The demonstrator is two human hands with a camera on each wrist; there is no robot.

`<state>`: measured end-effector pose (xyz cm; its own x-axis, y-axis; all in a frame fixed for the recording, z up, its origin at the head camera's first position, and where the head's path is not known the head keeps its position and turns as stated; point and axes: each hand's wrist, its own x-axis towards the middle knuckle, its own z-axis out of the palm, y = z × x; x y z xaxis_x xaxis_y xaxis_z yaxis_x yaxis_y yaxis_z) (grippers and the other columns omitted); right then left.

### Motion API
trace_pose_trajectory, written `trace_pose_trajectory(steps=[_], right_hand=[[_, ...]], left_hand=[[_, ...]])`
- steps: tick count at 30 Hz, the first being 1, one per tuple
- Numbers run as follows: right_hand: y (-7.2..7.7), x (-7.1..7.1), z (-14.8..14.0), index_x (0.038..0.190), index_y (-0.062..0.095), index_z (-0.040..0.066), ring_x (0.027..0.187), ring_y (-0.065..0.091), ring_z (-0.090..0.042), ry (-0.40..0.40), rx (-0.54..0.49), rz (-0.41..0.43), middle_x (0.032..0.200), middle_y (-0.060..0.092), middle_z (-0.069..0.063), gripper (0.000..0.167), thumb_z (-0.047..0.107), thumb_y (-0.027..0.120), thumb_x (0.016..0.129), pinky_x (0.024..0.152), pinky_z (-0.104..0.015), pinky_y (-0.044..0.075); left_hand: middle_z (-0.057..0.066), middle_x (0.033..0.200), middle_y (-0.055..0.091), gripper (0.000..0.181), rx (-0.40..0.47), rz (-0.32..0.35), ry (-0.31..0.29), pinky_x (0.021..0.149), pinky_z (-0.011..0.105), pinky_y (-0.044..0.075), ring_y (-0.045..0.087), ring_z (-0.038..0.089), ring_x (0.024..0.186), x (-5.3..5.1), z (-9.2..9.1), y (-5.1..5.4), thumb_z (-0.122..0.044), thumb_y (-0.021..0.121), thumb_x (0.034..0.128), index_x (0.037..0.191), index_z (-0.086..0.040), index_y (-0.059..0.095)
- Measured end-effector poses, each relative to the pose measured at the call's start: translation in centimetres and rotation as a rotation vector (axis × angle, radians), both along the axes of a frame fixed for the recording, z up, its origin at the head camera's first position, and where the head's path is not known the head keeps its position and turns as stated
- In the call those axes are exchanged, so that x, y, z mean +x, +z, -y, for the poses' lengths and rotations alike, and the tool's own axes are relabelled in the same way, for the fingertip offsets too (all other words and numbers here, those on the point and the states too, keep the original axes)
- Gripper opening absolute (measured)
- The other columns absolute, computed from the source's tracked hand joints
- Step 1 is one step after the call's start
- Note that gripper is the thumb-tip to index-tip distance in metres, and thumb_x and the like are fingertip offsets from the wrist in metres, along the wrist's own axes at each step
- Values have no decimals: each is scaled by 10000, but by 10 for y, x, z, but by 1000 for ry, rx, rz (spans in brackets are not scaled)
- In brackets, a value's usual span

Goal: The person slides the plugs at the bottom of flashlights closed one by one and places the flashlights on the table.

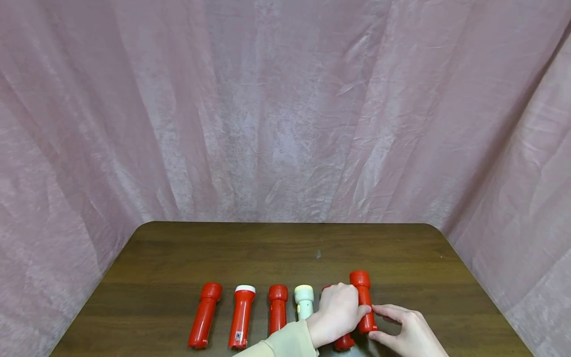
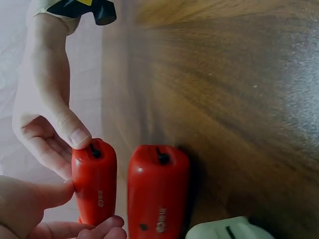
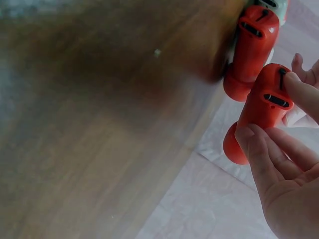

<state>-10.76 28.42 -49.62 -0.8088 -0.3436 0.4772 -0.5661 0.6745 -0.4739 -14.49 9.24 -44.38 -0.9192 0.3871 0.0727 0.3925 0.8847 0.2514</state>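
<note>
A red flashlight, head pointing away, is held between both hands at the right end of a row. My left hand grips it from the left, thumb on one side and fingers along the other. My right hand pinches its tail end from the right. In the right wrist view, the right thumb lies by a black slot on the tail of the held flashlight. A second red flashlight lies just left, mostly hidden under the left hand in the head view.
Further left lie a pale green flashlight, a red one, a red one with a white rim and another red one. They rest on a brown wooden table. Pink curtains hang behind it and at the sides.
</note>
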Motion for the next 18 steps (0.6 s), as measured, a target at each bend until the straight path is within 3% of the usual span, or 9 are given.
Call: trace_pose_trajectory(steps=[3, 8, 12, 15, 18], right_hand=[[-2, 0, -1, 1087, 796, 50, 885, 727, 24, 9, 28, 30, 990, 812, -91, 467, 190, 982, 681, 765, -15, 496], [-5, -2, -3, 1077, 795, 61, 886, 729, 30, 29, 61, -6, 979, 811, -71, 458, 198, 979, 680, 774, -5, 484], [-6, -4, -4, 1062, 796, 62, 900, 736, 23, 47, 86, -44, 970, 813, -52, 457, 212, 982, 672, 802, 12, 463], [-7, -5, -6, 1060, 797, 63, 903, 740, 5, 57, 116, -68, 971, 814, -35, 462, 230, 983, 673, 815, 12, 459], [-9, -5, -9, 1067, 796, 70, 903, 742, -12, 78, 149, -83, 975, 811, -22, 467, 249, 981, 678, 817, 4, 462]], left_hand=[[-82, 584, 605, 413, -33, -10, 0, 500, 240, 401, 532, 109, 524, 1, -2, -4, -538, 754, 924, 650, -241, 669], [-85, 582, 608, 381, -50, -61, -37, 499, 247, 410, 523, 96, 511, -4, -5, -19, -509, 761, 925, 659, -248, 683], [-91, 579, 613, 375, -65, -105, -51, 487, 240, 386, 531, 85, 505, -2, -5, -21, -511, 764, 921, 654, -260, 681], [-98, 601, 635, 365, -92, -103, -30, 494, 234, 371, 567, 80, 534, 2, -7, -16, -531, 772, 907, 660, -274, 693], [-99, 621, 652, 336, -102, -100, -31, 513, 253, 425, 603, 89, 569, 1, -11, -25, -501, 809, 874, 644, -286, 692]])
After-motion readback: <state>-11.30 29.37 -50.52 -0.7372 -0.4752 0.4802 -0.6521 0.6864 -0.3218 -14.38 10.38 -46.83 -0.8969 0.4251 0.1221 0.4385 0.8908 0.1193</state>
